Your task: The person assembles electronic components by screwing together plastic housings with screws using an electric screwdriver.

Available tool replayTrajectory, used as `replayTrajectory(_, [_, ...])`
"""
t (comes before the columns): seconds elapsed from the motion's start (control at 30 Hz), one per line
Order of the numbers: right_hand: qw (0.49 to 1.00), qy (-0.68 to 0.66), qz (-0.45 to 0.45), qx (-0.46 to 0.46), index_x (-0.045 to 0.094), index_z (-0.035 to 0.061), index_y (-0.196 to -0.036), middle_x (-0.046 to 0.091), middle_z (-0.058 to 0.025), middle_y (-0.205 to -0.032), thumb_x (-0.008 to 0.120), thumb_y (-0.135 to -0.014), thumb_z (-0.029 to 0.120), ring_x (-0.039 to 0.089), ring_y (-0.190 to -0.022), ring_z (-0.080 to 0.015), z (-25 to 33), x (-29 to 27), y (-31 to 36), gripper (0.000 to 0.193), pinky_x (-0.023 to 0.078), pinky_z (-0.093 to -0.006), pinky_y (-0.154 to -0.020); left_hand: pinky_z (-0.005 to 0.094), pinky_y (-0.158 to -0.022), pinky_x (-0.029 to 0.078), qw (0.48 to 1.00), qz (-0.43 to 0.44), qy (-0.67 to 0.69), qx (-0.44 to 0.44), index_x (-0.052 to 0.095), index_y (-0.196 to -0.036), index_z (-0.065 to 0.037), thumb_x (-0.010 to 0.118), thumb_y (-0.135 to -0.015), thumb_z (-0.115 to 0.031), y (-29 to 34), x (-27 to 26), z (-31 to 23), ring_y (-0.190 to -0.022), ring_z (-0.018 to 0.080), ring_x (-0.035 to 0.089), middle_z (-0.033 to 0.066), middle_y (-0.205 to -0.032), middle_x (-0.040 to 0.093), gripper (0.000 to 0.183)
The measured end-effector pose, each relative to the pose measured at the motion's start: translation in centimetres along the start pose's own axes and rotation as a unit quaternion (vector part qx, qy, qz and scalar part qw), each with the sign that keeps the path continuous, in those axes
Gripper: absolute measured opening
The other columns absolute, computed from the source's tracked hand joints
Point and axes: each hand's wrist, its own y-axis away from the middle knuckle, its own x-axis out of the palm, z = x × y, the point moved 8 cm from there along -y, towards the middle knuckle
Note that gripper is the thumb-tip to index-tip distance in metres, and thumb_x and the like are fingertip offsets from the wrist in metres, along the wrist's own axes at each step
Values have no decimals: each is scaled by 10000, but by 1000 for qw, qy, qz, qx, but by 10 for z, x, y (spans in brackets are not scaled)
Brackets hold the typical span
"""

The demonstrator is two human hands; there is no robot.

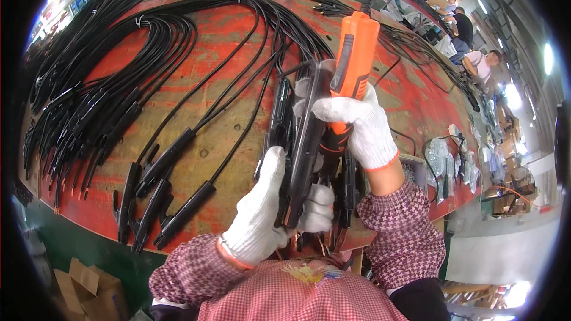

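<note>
White knit gloves with orange cuffs cover both hands. My left hand (262,208) is closed around the near part of a long black welding electrode holder (299,169), thumb on one side and fingers on the other. In my right hand (363,128) is an orange and black corded power tool (358,38), cord end pointing away from me, its dark lower end close beside the holder. The tool's tip is hidden. Grey-looking glove fingers show in shade by the holder's far end. More black holders lie under and beside my hands, partly covered.
A worn red table (232,137) carries a big heap of black cables (119,41) at the left. Several cabled electrode holders (172,160) lie left of my hands. Clear plastic bags (440,160) sit at the right edge. A cardboard box (89,288) stands below left; people (461,30) work far right.
</note>
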Motion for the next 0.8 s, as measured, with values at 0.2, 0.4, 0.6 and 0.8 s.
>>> replayTrajectory(0.2, [999,-45,14,6,500,15,-1307,672,-193,-1051,721,-714,106,702,-864,-299,5,23,12,639,579,-411,-776,235,-465,416,991,0,116,-72,561,-1149,-37,320,-1021,-606,11,3,7,-504,125,483,94,-767,603,631])
replayTrajectory(0.4, [998,-51,-34,-20,515,6,-1306,686,-168,-1040,715,-744,36,714,-841,-292,1,11,20,597,587,-394,-765,240,-304,242,1000,-5,-21,-8,616,-942,-30,290,-995,-669,-19,-15,18,-318,113,311,24,-498,426,720])
replayTrajectory(0.6, [994,-27,-100,-43,542,6,-1234,687,-112,-956,749,-789,19,704,-808,-222,5,-6,18,492,594,-346,-746,282,-512,427,851,-102,-494,145,647,-978,-32,519,-915,-549,-5,-34,-14,-513,162,532,58,-611,575,537])
replayTrajectory(0.8, [946,115,-247,-176,601,28,-1124,672,-106,-885,645,-934,223,672,-676,-187,67,-108,86,276,556,-322,-557,244,-646,486,879,-130,-444,113,636,-1097,-41,631,-908,-269,7,-27,-15,-662,111,569,28,-780,616,297])
